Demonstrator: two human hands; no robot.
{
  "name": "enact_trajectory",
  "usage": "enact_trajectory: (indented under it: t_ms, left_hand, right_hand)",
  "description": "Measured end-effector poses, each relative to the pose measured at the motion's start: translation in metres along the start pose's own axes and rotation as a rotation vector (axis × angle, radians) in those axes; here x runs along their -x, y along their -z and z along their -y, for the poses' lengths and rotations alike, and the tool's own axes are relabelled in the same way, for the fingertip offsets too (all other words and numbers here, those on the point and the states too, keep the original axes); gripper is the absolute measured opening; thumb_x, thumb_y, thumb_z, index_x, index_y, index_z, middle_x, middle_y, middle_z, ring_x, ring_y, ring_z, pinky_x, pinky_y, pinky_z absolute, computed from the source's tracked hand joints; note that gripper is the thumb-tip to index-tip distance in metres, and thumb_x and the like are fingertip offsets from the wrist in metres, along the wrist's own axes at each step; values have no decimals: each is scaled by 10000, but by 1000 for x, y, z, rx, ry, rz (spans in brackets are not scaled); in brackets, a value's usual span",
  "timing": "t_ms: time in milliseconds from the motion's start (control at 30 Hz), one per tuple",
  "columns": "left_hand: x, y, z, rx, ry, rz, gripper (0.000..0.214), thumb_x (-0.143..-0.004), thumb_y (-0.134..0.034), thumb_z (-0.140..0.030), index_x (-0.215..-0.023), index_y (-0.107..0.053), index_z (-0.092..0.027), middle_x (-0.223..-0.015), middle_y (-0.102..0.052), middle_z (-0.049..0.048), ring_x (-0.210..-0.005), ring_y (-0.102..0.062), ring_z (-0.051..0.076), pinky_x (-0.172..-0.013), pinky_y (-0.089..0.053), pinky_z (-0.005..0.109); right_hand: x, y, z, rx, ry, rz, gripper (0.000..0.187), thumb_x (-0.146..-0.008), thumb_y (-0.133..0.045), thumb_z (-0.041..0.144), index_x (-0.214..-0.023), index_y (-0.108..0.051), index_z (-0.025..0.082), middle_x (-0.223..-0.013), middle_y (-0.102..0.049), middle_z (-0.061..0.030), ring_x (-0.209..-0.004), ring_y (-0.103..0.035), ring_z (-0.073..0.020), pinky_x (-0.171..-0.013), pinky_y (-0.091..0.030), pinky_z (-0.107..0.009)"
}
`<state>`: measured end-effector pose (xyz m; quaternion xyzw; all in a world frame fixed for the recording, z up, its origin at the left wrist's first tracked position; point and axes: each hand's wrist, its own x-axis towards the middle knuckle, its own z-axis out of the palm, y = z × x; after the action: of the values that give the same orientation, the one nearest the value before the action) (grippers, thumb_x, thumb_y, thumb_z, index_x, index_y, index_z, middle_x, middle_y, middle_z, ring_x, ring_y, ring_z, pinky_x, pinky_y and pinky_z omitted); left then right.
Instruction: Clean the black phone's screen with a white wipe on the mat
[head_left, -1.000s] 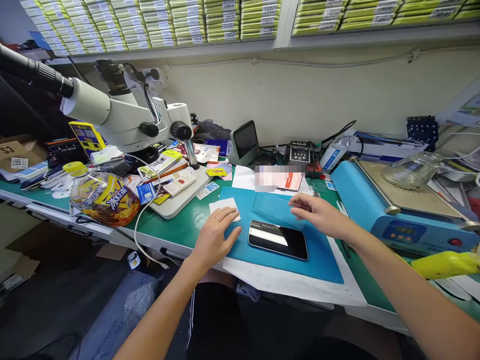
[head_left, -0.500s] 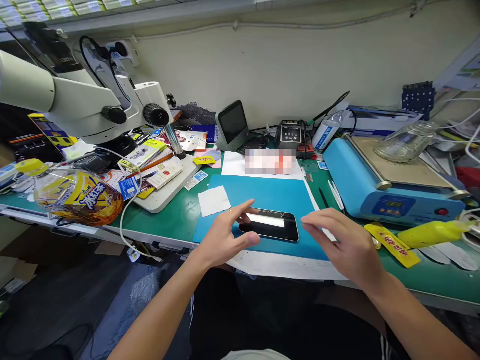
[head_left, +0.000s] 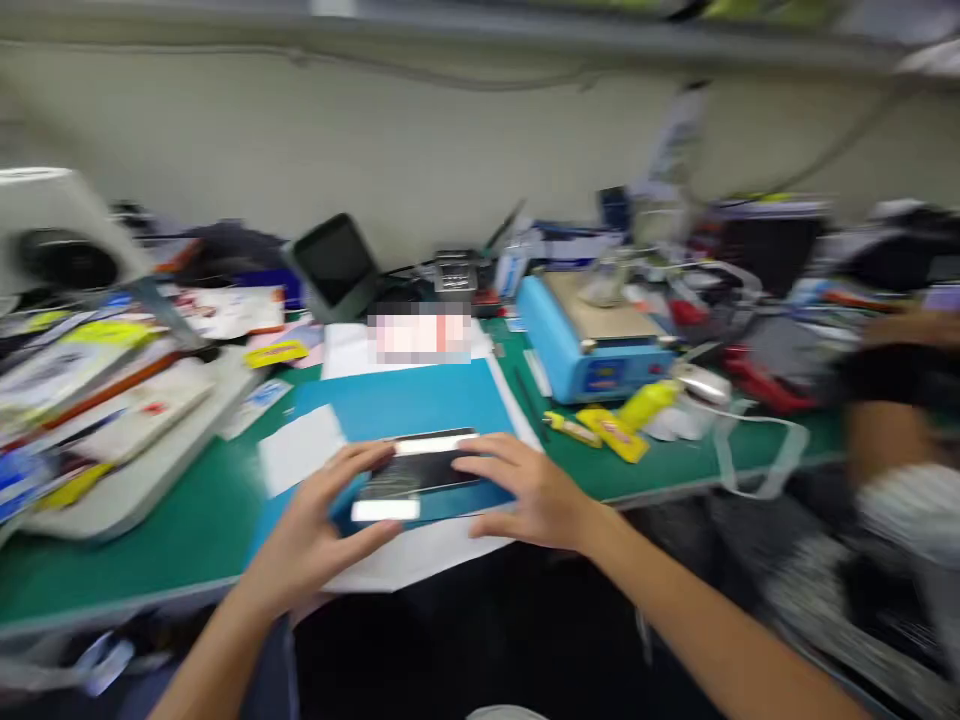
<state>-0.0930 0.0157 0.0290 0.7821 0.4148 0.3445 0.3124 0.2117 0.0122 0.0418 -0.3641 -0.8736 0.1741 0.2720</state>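
A dark, glossy phone (head_left: 431,468) lies on the blue mat (head_left: 420,395), with a bright light strip reflected along its upper part. My left hand (head_left: 319,525) is at its left end, thumb and fingers apart; the fingertips reach its upper left edge. Between that thumb and the fingers shows a second bright strip on a glossy patch (head_left: 386,508), too blurred to name. My right hand (head_left: 529,490) is at the phone's right end, its fingers over that edge and its thumb lower, over the white sheet. Whether the fingertips press on anything is unclear.
A white cloth or paper square (head_left: 300,448) lies left of the phone. To the right stand a blue heated machine (head_left: 592,350), yellow packets (head_left: 615,432) and a yellow bottle (head_left: 649,402). Microscope parts (head_left: 67,240) and clutter fill the left. Another person's arm (head_left: 892,440) shows at far right.
My view has swung to the right, blurring the picture. My right hand has moved in from beside the phone to its right end; both hands are now closer together around it.
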Motion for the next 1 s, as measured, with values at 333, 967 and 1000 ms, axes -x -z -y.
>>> enact_trajectory:
  t_ms: [333, 967, 1000]
  left_hand:
    - [-32, 3, 44, -348, -49, 22, 634, -921, -674, -631, -1454, -587, -299, -1397, -661, 101, -1262, -636, 345, -1045, -557, 500]
    - [-27, 13, 31, -240, -38, 32, 673, -909, -804, -395, -1512, -523, -293, -1438, -637, 91, -1331, -563, 299, -1137, -481, 485]
    - [-26, 13, 31, -237, -30, 37, 673, -908, -806, -393, -1511, -522, -297, -1445, -632, 92, -1335, -562, 302, -1138, -480, 490]
  right_hand:
    - [-20, -5, -38, 26, -76, -32, 505, -871, -755, 562, -1268, -721, 251, -1405, -697, -120, -1299, -635, -277, -1114, -513, -470]
    - [-37, -14, -54, 82, -28, 24, 417, -943, -654, 544, -1250, -753, 280, -1393, -698, -113, -1287, -633, -356, -1045, -567, -565]
    - [-36, -15, -55, 84, -17, 27, 415, -944, -655, 541, -1253, -753, 282, -1389, -701, -113, -1285, -634, -356, -1043, -568, -564]
